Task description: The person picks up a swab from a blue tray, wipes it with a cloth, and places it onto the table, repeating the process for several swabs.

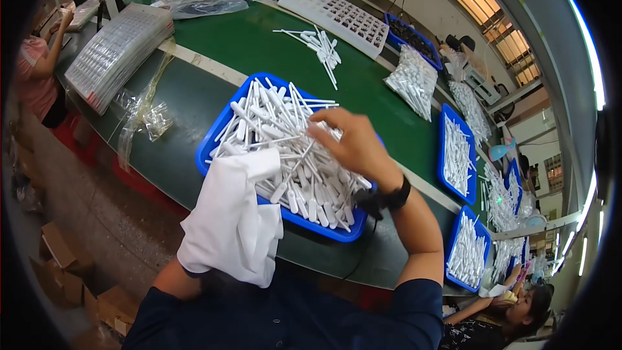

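Observation:
A blue tray (pixel 346 236) heaped with white plastic sticks (pixel 304 175) stands in front of me; each stick has a thin stem and a thicker, flattened bulb-like end. My right hand (pixel 353 142), with a dark band at its wrist, hovers over the right part of the heap. Its fingers point left, apart and slightly curved, their tips a little blurred. A white cloth (pixel 236 214) covers my left hand and wrist. That hand's fingers are hidden beneath it, and the cloth's upper end rests against the heap's near left side.
A small pile of similar sticks (pixel 321 48) lies farther back on the green table (pixel 253 45). Stacked clear trays (pixel 120 52) sit left, a white perforated tray (pixel 337 16) behind. Rightward are a bag (pixel 414 81) and blue trays (pixel 441 149) of sticks. People work at both sides.

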Action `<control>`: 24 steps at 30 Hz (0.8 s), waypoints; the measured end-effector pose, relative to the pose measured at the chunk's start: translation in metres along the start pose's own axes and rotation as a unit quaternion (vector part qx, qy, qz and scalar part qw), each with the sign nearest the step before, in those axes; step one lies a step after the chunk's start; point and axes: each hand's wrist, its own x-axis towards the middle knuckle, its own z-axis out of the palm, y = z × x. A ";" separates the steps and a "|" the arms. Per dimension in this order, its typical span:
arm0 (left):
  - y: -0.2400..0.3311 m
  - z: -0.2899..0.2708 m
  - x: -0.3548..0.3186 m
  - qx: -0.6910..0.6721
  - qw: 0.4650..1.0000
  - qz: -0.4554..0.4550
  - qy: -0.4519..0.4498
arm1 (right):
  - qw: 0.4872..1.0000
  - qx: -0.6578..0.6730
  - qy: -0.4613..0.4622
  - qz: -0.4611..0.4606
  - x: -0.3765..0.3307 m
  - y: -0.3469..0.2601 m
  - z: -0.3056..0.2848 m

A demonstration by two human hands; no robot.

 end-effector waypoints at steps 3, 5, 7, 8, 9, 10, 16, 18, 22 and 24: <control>-0.002 -0.002 0.010 -0.015 1.000 0.002 -0.019 | 0.990 -0.134 -0.033 0.031 0.058 0.052 -0.032; -0.007 -0.008 0.006 -0.021 0.999 -0.001 -0.025 | 0.975 -0.216 -0.047 0.037 0.102 0.107 -0.034; -0.010 -0.007 0.014 -0.037 0.999 0.001 -0.034 | 0.965 -0.255 -0.051 0.037 0.126 0.157 -0.040; -0.017 -0.012 0.008 -0.039 0.999 -0.004 -0.029 | 0.952 -0.278 -0.064 0.109 0.140 0.177 -0.034; -0.018 -0.011 0.011 -0.044 0.999 -0.007 -0.027 | 0.932 -0.304 -0.077 0.182 0.150 0.187 -0.030; -0.017 -0.010 0.018 -0.049 0.998 -0.010 -0.025 | 0.932 -0.307 -0.082 0.175 0.156 0.197 -0.028; -0.027 -0.019 0.017 -0.050 0.998 -0.020 -0.020 | 0.967 -0.248 0.014 0.062 0.205 0.221 0.008; -0.024 -0.019 0.026 -0.048 0.998 -0.021 -0.024 | 0.967 -0.249 0.004 0.054 0.218 0.227 0.011; -0.020 -0.016 0.033 -0.039 0.999 -0.023 -0.029 | 0.912 -0.370 -0.047 0.171 0.241 0.212 0.011; -0.017 -0.015 0.037 -0.034 0.999 -0.021 -0.036 | 0.893 -0.371 -0.105 0.232 0.249 0.195 0.016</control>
